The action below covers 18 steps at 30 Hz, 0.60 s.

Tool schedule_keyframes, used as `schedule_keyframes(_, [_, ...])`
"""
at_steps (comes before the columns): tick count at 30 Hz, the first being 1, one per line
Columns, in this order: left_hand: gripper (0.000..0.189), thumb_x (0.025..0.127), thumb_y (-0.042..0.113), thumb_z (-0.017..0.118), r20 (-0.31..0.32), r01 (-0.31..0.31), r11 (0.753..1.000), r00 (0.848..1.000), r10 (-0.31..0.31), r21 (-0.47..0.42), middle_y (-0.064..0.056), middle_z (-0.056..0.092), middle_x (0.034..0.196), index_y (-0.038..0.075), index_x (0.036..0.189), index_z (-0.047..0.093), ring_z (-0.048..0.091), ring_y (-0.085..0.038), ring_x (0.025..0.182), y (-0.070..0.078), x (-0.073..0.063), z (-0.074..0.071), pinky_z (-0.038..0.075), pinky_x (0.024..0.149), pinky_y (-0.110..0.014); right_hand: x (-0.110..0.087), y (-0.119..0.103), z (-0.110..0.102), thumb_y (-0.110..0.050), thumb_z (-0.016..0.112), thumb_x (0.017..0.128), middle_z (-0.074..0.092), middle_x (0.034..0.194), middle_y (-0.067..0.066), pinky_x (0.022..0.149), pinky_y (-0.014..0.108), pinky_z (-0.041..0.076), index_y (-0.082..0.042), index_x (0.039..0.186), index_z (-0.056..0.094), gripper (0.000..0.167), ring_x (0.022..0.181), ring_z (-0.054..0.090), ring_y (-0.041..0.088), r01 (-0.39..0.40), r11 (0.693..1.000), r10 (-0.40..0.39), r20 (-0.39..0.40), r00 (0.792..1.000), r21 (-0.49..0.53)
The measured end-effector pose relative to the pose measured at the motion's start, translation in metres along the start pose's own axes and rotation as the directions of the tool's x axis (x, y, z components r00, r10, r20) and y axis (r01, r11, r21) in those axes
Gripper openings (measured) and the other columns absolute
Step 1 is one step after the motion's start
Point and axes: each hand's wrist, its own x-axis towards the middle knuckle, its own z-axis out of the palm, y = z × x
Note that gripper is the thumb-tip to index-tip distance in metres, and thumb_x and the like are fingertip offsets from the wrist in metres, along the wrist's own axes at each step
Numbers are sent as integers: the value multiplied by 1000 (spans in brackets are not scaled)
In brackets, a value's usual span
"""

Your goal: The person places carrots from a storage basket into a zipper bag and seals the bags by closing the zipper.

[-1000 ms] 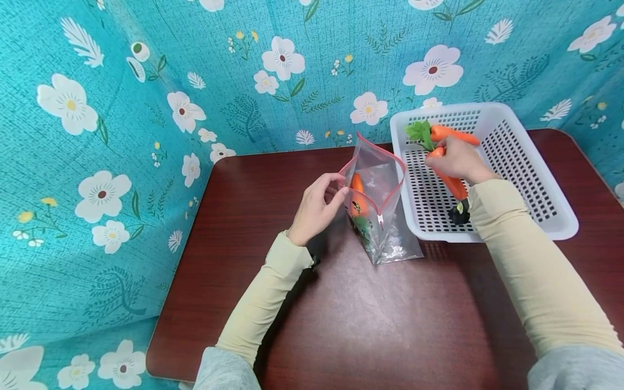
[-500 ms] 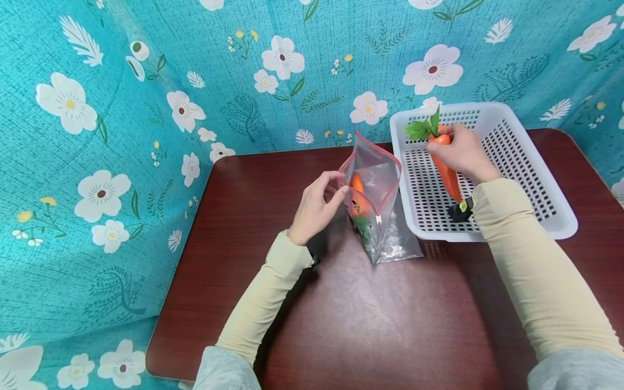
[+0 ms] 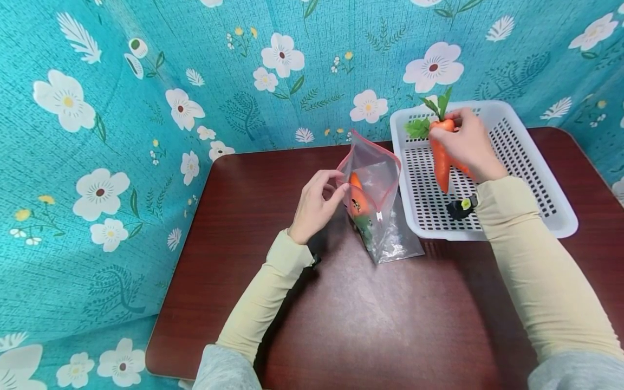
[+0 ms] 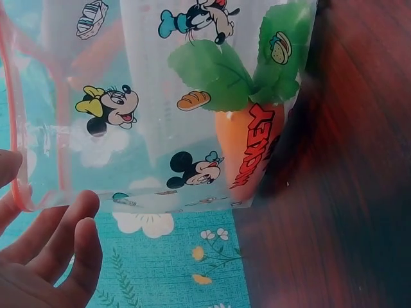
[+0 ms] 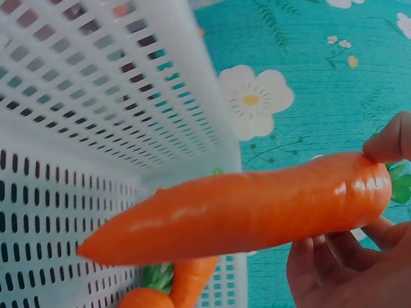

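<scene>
My left hand (image 3: 319,203) pinches the red-edged rim of a clear zip bag (image 3: 395,238) that stands with its mouth spread. A carrot with green leaves (image 4: 241,144) is inside, leaf end at the bottom; the left wrist view shows it through cartoon prints. My right hand (image 3: 470,142) grips a second carrot (image 3: 441,162) by its thick leafy end, its tip pointing down over the white plastic basket (image 3: 565,219). In the right wrist view this carrot (image 5: 250,212) spans the frame, thumb on one side and fingers on the other. More carrot (image 5: 196,279) shows below it in the basket.
The basket stands at the back right of the dark red-brown table (image 3: 234,244), close beside the bag. Its raised slotted walls surround the carrots. A teal flowered cloth (image 3: 219,81) hangs behind the table and along its left side.
My right hand has lifted the carrot and moved slightly toward the back, turning it so its tip hangs down and its leaves stand up. The left hand has stayed at the bag's rim.
</scene>
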Motion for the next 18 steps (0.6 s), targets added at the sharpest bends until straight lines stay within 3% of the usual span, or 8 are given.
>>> schedule_keyframes(9, [26,94,22,64,17,1,1000,1000,-1,-28,-5,66,99,7,115,60,63,-11,77,3,1,0,54,67,-25,-10,-17,-6,-37,49,93,42,132,11,77,25,45,-13,138,36,53,105,47,20,18,998,-15,-57,998,58])
schedule_keyframes(18, [24,94,18,63,41,7,999,999,-5,-45,-5,67,105,7,115,59,66,-12,80,6,3,1,53,68,-25,-16,-28,-10,-33,49,93,44,113,-8,82,25,41,-18,128,41,39,101,44,13,38,993,-25,-122,992,111])
